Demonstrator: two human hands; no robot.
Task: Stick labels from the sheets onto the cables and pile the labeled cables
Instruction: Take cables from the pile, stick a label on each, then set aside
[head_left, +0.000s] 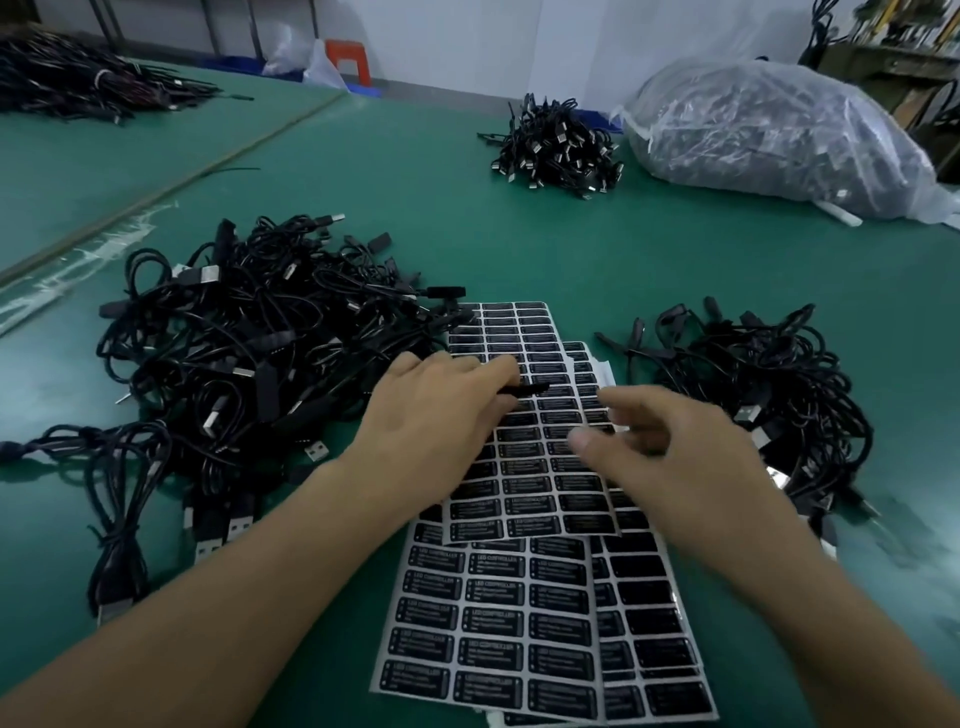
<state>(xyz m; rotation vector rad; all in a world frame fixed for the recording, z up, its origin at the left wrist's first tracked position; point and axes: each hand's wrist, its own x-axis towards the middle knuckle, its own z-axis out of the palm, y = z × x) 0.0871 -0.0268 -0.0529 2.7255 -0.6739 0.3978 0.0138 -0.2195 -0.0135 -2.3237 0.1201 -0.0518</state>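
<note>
Head camera looks down at my two hands over the green table (597, 249). My left hand (441, 410) lies on the label sheets (498, 623). Its fingers pinch a thin black cable (530, 388), and the tip sticks out to the right. My right hand (680, 457) is just beside it, above the top sheet (535, 483). It looks blurry. Its fingers are bent a little and the thumb points left, but I cannot tell if it pinches anything.

The sheets lie in a loose stack in front of me, one over the other. They are full of small black labels in rows. A big pile of cables (244, 353) lies to the left of the sheets and reaches their far corner. A smaller pile of cables (753, 384) lies to the right of the sheets. Farther back on the table sits a bundle of cables (558, 143). Just beside it is a clear plastic bag (769, 130) stuffed with more. Way off at the far left is another dark heap (78, 78).
</note>
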